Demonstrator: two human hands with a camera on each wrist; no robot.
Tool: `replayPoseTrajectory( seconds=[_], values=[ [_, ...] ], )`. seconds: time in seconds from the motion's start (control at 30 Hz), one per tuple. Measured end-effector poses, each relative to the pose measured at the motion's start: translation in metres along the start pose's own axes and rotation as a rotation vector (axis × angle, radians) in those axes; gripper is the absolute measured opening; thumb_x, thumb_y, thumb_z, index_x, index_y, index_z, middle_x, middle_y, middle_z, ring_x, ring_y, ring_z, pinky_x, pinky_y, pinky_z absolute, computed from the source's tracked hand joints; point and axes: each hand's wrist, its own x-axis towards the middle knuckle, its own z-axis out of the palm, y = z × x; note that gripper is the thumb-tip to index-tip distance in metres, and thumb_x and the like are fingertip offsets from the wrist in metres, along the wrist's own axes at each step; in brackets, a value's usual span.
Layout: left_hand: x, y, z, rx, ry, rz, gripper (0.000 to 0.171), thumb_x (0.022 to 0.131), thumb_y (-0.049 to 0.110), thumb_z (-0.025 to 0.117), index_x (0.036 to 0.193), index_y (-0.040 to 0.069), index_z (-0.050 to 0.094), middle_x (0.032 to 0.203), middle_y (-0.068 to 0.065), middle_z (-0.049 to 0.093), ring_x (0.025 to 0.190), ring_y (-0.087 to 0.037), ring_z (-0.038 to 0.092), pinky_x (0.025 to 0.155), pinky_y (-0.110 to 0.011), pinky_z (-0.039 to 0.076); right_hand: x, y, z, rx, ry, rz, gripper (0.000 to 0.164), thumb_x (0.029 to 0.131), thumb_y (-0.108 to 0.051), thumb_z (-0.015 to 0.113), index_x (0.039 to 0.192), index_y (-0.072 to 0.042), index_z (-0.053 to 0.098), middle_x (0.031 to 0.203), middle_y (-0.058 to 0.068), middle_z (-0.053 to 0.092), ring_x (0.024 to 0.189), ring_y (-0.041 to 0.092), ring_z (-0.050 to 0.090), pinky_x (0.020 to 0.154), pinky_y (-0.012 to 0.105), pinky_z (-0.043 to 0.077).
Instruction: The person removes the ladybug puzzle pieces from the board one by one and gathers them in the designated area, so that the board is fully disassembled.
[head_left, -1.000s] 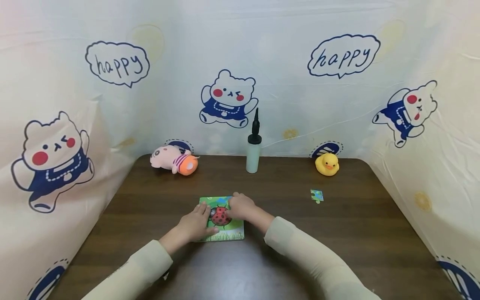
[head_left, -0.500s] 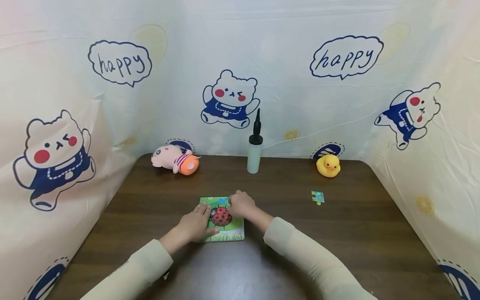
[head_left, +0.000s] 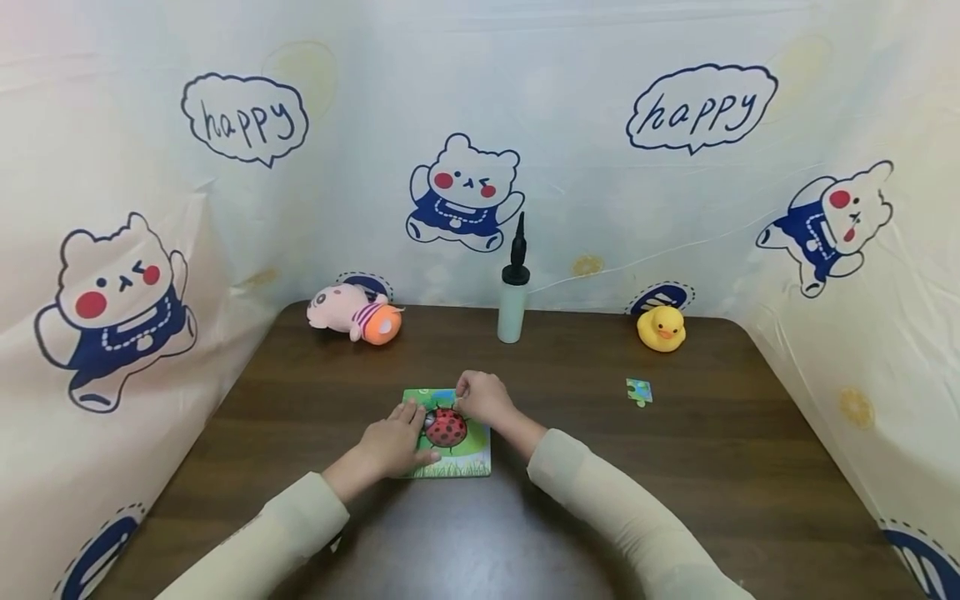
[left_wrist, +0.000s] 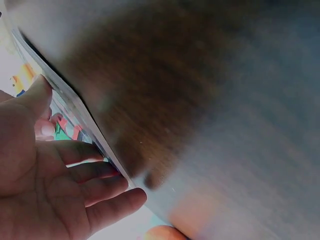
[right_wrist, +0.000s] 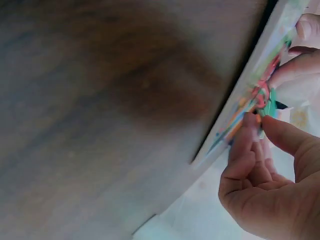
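Note:
A square jigsaw puzzle (head_left: 457, 465) with a red ladybug on a green ground lies flat on the brown table. My left hand (head_left: 392, 442) rests on its left side, fingers nearly straight and thumb spread toward the lower middle. In the left wrist view that hand (left_wrist: 55, 185) lies along the board's edge. At the upper right of the puzzle, my right hand (head_left: 486, 400) has thumb and index finger together. The right wrist view shows this hand (right_wrist: 270, 175) pinching a green puzzle piece (right_wrist: 270, 106), tilted up from the board; the other fingers are curled.
A loose puzzle piece (head_left: 640, 391) lies to the right on the table (head_left: 570, 517). Along the back edge are a pink plush toy (head_left: 352, 314), a pale green hand pump (head_left: 512, 312) standing upright, and a yellow rubber duck (head_left: 662, 328). A printed curtain (head_left: 570, 192) surrounds the table.
My right hand has risen slightly from the puzzle with its fingertips drawn up, so more of the ladybug and its right side shows. My left hand has stayed on the board.

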Motion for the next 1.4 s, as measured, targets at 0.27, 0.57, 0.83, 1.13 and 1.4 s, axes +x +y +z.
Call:
replayPoseTrajectory(
  seconds=[0.27, 0.57, 0.83, 1.13, 1.4],
  values=[
    [0.0, 0.0, 0.001, -0.006, -0.006, -0.007, 0.084, 0.087, 0.055, 0.058, 0.142, -0.004, 0.035, 0.15, -0.023, 0.027, 0.137, -0.037, 0.029, 0.096, -0.054, 0.041, 0.003, 0.006, -0.001, 0.179, 0.034, 0.016, 0.006, 0.083, -0.015, 0.071, 0.089, -0.011, 0.071, 0.08, -0.002, 0.068, 0.072, 0.009, 0.061, 0.063, 0.026, 0.049],
    [0.0, 0.0, -0.002, -0.006, -0.011, -0.012, 0.084, 0.087, 0.054, 0.057, 0.143, -0.004, 0.034, 0.151, -0.022, 0.025, 0.138, -0.038, 0.027, 0.097, -0.056, 0.039, 0.004, 0.012, -0.02, 0.37, 0.146, 0.107, 0.009, 0.083, -0.021, 0.073, 0.086, -0.013, 0.07, 0.079, -0.001, 0.069, 0.07, 0.01, 0.062, 0.062, 0.027, 0.049],
    [-0.002, 0.0, -0.004, -0.03, -0.015, -0.011, 0.083, 0.088, 0.052, 0.058, 0.143, -0.004, 0.034, 0.152, -0.022, 0.024, 0.138, -0.037, 0.027, 0.098, -0.054, 0.039, 0.005, 0.042, -0.041, 0.498, 0.245, 0.23, 0.011, 0.082, -0.02, 0.073, 0.087, -0.01, 0.073, 0.079, 0.003, 0.07, 0.073, 0.018, 0.064, 0.065, 0.03, 0.05],
    [-0.002, 0.001, -0.003, -0.024, -0.023, -0.004, 0.082, 0.088, 0.052, 0.058, 0.143, -0.004, 0.035, 0.151, -0.023, 0.025, 0.138, -0.037, 0.027, 0.096, -0.053, 0.041, -0.012, 0.089, -0.067, 0.644, 0.294, 0.327, 0.016, 0.083, -0.016, 0.073, 0.093, -0.003, 0.073, 0.083, 0.009, 0.071, 0.077, 0.021, 0.065, 0.081, 0.046, 0.052],
    [-0.002, 0.001, -0.003, -0.025, -0.032, -0.023, 0.084, 0.086, 0.054, 0.059, 0.143, -0.004, 0.035, 0.151, -0.022, 0.026, 0.138, -0.037, 0.028, 0.094, -0.053, 0.043, -0.025, 0.126, -0.083, 0.49, 0.319, 0.417, 0.02, 0.085, -0.021, 0.07, 0.097, -0.006, 0.073, 0.087, 0.008, 0.071, 0.08, 0.021, 0.064, 0.075, 0.036, 0.052]
  ],
)
